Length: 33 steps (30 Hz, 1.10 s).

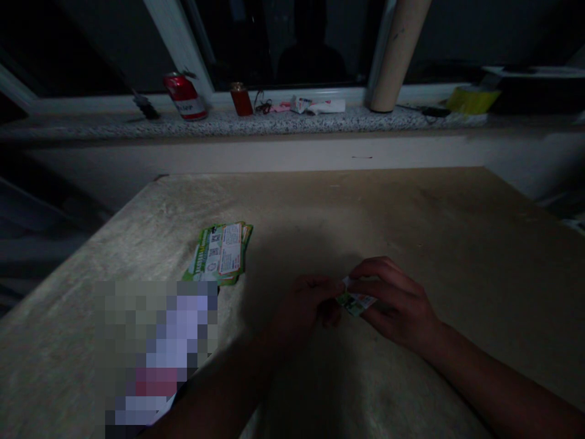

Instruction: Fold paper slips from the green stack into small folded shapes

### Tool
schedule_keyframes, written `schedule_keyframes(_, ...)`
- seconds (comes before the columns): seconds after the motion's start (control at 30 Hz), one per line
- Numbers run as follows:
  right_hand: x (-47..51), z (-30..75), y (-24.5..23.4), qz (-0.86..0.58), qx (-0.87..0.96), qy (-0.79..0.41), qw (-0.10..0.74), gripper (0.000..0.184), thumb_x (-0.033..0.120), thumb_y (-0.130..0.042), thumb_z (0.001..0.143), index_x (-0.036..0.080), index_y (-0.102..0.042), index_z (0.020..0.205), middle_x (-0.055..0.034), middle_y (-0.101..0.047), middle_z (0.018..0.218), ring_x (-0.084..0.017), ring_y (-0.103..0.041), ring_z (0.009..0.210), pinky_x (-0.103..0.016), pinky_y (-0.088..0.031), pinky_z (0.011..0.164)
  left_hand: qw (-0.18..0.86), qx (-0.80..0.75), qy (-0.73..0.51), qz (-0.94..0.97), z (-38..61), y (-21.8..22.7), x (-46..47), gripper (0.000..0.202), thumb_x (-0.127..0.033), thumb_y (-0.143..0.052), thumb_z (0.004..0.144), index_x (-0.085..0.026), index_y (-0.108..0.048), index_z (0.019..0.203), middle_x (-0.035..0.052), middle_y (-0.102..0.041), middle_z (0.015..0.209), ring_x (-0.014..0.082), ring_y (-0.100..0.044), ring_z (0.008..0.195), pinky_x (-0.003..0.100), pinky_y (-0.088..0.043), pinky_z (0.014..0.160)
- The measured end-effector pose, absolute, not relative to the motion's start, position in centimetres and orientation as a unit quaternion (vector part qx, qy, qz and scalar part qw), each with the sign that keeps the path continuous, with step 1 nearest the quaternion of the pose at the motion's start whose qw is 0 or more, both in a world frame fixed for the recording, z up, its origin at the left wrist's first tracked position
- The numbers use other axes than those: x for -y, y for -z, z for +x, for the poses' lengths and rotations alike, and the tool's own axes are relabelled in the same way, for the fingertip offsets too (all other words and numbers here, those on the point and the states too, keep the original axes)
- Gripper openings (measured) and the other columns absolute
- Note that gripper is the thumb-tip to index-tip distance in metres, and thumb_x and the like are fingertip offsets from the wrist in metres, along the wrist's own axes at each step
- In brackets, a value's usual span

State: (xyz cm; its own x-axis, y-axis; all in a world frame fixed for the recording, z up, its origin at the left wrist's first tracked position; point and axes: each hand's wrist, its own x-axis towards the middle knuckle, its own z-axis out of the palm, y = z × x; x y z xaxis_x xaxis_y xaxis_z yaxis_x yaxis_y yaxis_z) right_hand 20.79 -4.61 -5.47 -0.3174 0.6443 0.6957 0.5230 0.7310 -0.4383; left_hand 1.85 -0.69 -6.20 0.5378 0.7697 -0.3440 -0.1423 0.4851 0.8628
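Over the worktop (pixel 457 244), a little right of its middle and well short of the far edge, the right hand (pixel 397 302) has its grip clamped on a small green-and-white card (pixel 354 305), and the shadowed left hand (pixel 308 299) pinches the card's left end. A stack of green printed cards (pixel 219 256) lies between the worktop's left edge and the hands. Beyond the far edge, a red can (pixel 185 97) stands on the windowsill (pixel 219 125).

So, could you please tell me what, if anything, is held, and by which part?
A green printed piece: left hand at its left end, right hand at its right.
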Motion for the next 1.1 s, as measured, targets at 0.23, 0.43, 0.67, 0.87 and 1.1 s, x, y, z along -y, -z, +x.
schedule_keyframes(0.23, 4.7, 20.8, 5.7, -0.359, 0.809, -0.072, 0.461, 0.03, 0.016, -0.067, 0.091, 0.024, -0.067, 0.119, -0.0091, -0.067, 0.102, -0.025, -0.064, 0.094, -0.042, -0.056, 0.079, 0.777, -0.38, -0.292, 0.408, 1.8, 5.8, 0.9, 0.032, -0.042, -0.073, 0.076, -0.015, -0.064, 0.061, -0.0016, -0.053, 0.049, 0.0102, -0.047, 0.045, 0.025, -0.035, 0.047)
schedule_keyframes(0.43, 4.6, 20.8, 5.6, -0.356, 0.807, -0.077, 0.465, 0.028, 0.017, -0.068, 0.089, 0.023, -0.069, 0.116, -0.0095, -0.068, 0.1, -0.025, -0.065, 0.092, -0.042, -0.056, 0.078, 0.78, -0.377, -0.286, 0.409, 1.7, 6.1, 0.9, 0.032, -0.042, -0.073, 0.075, -0.015, -0.065, 0.061, -0.0017, -0.053, 0.049, 0.0107, -0.047, 0.044, 0.025, -0.037, 0.047)
schedule_keyframes(0.67, 4.6, 20.9, 5.7, -0.342, 0.811, -0.075, 0.47, 0.026, 0.015, -0.07, 0.088, 0.021, -0.069, 0.113, -0.0099, -0.069, 0.099, -0.025, -0.065, 0.091, -0.042, -0.056, 0.078, 0.765, -0.375, -0.259, 0.456, 1.7, 6.0, 0.8, 0.038, -0.048, -0.067, 0.08, -0.016, -0.063, 0.061, -0.0012, -0.053, 0.048, 0.0111, -0.048, 0.044, 0.025, -0.036, 0.046)
schedule_keyframes(0.87, 4.7, 20.6, 5.4, -0.361, 0.797, -0.108, 0.472, 0.017, 0.016, -0.068, 0.087, 0.022, -0.071, 0.103, -0.0069, -0.07, 0.087, -0.022, -0.066, 0.08, -0.038, -0.055, 0.07, 0.728, -0.362, -0.237, 0.533, 1.4, 6.0, 0.8, 0.048, -0.054, -0.055, 0.091, -0.018, -0.057, 0.058, -0.0024, -0.049, 0.049, 0.0112, -0.044, 0.045, 0.026, -0.034, 0.05)
schedule_keyframes(1.1, 5.1, 20.4, 5.6, -0.482, 0.678, -0.295, 0.47, 0.01, 0.025, -0.069, 0.088, 0.019, -0.069, 0.08, -0.001, -0.064, 0.068, -0.014, -0.058, 0.058, -0.025, -0.046, 0.051, 0.52, -0.39, -0.274, 0.709, 0.6, 5.2, 0.9, 0.043, -0.051, -0.05, 0.098, -0.017, -0.062, 0.075, -0.0017, -0.054, 0.063, 0.013, -0.047, 0.059, 0.026, -0.034, 0.056)
